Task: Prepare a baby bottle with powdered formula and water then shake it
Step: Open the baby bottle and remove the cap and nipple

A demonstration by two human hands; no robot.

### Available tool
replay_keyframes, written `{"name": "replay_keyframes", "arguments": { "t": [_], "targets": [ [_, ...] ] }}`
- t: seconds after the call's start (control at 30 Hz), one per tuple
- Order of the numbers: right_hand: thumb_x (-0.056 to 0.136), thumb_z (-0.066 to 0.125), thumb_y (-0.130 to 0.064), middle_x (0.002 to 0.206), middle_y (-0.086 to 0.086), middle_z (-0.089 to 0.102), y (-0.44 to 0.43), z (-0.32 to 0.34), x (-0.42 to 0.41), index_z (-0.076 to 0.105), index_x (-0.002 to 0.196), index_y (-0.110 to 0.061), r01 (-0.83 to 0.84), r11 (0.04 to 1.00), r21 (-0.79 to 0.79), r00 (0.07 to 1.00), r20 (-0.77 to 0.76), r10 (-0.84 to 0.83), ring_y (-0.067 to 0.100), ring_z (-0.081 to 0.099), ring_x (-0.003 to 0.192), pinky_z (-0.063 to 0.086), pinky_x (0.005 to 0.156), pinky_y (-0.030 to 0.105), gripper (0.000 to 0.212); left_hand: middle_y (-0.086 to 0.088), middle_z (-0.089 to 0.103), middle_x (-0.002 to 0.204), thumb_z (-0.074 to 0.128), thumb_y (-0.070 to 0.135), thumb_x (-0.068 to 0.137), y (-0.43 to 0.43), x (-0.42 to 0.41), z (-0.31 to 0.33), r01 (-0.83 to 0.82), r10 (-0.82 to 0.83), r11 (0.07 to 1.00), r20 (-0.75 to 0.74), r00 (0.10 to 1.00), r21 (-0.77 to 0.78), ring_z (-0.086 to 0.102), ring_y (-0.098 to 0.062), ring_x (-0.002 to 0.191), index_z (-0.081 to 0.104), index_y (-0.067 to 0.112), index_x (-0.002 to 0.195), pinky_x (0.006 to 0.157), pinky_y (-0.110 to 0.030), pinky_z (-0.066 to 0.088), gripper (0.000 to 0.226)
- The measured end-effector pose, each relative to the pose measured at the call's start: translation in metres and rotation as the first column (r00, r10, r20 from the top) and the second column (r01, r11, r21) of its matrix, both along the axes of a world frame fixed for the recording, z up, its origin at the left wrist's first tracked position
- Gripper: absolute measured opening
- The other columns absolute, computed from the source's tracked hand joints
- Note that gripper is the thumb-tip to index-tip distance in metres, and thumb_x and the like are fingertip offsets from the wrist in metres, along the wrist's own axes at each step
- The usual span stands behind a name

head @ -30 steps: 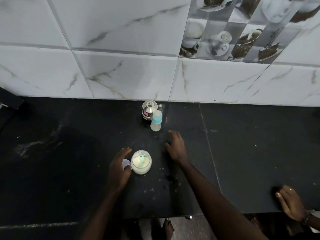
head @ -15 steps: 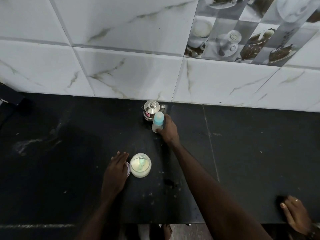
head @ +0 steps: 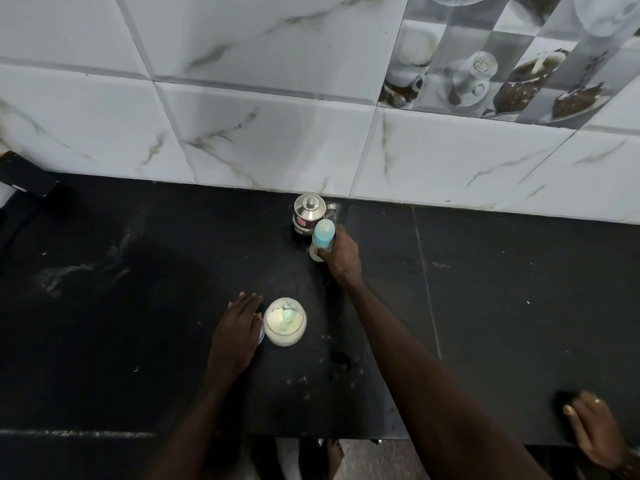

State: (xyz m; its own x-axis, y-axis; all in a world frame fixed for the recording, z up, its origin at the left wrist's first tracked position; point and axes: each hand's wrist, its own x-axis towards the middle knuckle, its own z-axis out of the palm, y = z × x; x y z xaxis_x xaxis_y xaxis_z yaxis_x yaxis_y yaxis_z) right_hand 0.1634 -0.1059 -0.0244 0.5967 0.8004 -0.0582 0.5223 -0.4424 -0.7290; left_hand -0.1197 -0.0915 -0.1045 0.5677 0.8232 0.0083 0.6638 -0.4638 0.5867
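Observation:
A baby bottle (head: 322, 237) with a blue cap stands on the black counter (head: 502, 289) near the wall, and my right hand (head: 341, 254) is wrapped around its lower part. Just behind it is a small steel lidded pot (head: 309, 213). Nearer to me sits an open glass jar (head: 284, 322) of pale powder with a light green scoop inside. My left hand (head: 235, 336) rests flat on the counter at the jar's left, fingers together, covering a white lid (head: 261, 336) of which only an edge shows.
Another person's hand (head: 594, 431) with a ring rests on the counter's front right edge. White marbled wall tiles (head: 277, 140) rise straight behind the pot. A dark object (head: 26, 173) lies at the far left. Powder specks dot the counter near the jar.
My right hand reached from beside the jar to the back of the counter and closed around the baby bottle. My left hand settled flatter over the white lid.

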Motion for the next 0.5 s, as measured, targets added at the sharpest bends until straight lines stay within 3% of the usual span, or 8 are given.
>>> {"name": "replay_keyframes", "arguments": {
  "t": [0.17,0.33,0.5],
  "targets": [
    [0.077,0.081,-0.022,0.121,0.002,0.066,-0.016,0.006,-0.007,0.058,0.127,-0.017,0.092,0.996,0.011,0.996,-0.012,-0.092,0.018,0.062,0.107,0.047,0.085,0.026,0.056,-0.012,0.061,0.143,0.031,0.038,0.097,-0.001,0.005,0.005,0.018,-0.018,1.000,0.015,1.000,0.023,0.046,-0.029,0.143,0.060,0.004,0.139,0.121,-0.045,0.031,0.062],
    [0.076,0.081,-0.023,0.119,-0.001,0.066,-0.043,-0.007,-0.012,0.058,0.126,-0.020,0.077,0.997,-0.003,0.997,-0.009,-0.077,0.014,0.062,0.104,0.052,0.087,0.030,0.055,-0.012,0.062,0.142,0.040,0.032,0.099,0.006,0.011,0.008,-0.005,0.003,0.999,0.042,0.999,0.035,0.047,-0.030,0.142,0.061,0.006,0.138,0.120,-0.045,0.033,0.051],
    [0.077,0.081,-0.021,0.117,-0.007,0.065,-0.072,-0.008,-0.025,0.059,0.123,-0.022,0.074,0.997,-0.004,0.997,-0.017,-0.074,0.007,0.058,0.100,0.045,0.084,0.022,0.051,-0.013,0.064,0.139,0.044,0.027,0.099,0.012,0.015,0.014,-0.013,0.010,0.998,0.051,0.999,0.055,0.050,-0.031,0.140,0.062,0.005,0.136,0.119,-0.048,0.035,0.047]
  ]
}}
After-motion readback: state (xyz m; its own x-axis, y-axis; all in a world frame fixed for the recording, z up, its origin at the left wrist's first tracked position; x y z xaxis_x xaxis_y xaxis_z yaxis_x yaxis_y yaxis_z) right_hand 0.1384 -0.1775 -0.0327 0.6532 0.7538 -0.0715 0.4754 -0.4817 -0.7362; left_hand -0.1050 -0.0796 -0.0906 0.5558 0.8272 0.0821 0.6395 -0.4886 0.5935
